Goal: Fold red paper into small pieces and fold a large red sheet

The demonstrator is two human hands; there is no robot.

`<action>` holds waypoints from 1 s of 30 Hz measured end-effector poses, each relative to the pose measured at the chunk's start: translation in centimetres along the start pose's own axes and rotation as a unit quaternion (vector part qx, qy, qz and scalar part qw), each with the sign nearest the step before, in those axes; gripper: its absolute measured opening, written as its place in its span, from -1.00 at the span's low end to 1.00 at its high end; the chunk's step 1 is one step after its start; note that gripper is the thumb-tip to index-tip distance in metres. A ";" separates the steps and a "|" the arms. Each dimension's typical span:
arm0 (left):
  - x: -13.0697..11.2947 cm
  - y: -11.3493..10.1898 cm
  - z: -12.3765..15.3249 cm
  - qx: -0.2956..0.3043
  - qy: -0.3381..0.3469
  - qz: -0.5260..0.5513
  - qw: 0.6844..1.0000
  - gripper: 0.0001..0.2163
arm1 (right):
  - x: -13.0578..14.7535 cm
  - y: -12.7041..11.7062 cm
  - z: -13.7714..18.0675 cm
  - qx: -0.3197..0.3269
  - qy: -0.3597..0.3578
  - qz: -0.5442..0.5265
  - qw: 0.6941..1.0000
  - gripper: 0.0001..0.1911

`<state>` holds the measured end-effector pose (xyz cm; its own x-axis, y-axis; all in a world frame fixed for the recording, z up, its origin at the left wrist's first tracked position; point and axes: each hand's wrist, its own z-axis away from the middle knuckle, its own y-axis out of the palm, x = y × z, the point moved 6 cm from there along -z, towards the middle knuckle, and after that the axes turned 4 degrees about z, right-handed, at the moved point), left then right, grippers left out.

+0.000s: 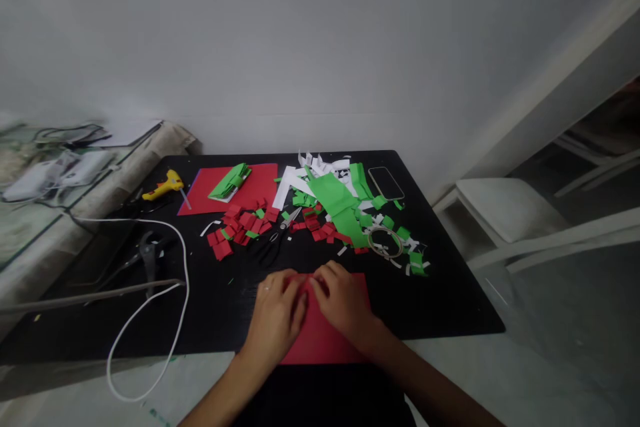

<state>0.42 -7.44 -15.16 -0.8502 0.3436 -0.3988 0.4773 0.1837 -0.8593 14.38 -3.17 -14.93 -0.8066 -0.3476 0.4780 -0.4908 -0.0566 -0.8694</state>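
Observation:
A sheet of red paper [325, 333] lies at the front edge of the black table, its near part reaching over toward my lap. My left hand [277, 310] grips its far left edge with curled fingers; a ring shows on one finger. Close beside it, my right hand [345, 300] holds the same far edge, thumb and fingers closed on the paper. The fingertips of both hands nearly meet, and they partly hide the edge. Just beyond my hands lie scissors [280, 233] with dark handles and a scatter of small folded red paper pieces [245, 223].
Green paper [335, 203], white paper strips [285, 187], a round hoop [385, 242] and a phone [386, 183] lie at the back right. At left are a yellow glue gun [167, 185], another red sheet [200, 197], pliers [149, 257] and a looped white cable [186, 267].

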 end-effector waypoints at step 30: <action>0.0 1.0 0.2 0.004 0.000 -0.005 1.000 -0.75 | -7.8 -4.3 1.1 0.101 0.241 0.149 0.954 -0.67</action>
<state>0.82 -7.39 -16.08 -0.8545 0.3424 -0.3905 0.4676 0.1798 -0.8655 23.12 -1.30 -15.08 -0.9821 0.0912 0.1647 -0.1811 -0.2190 -0.9588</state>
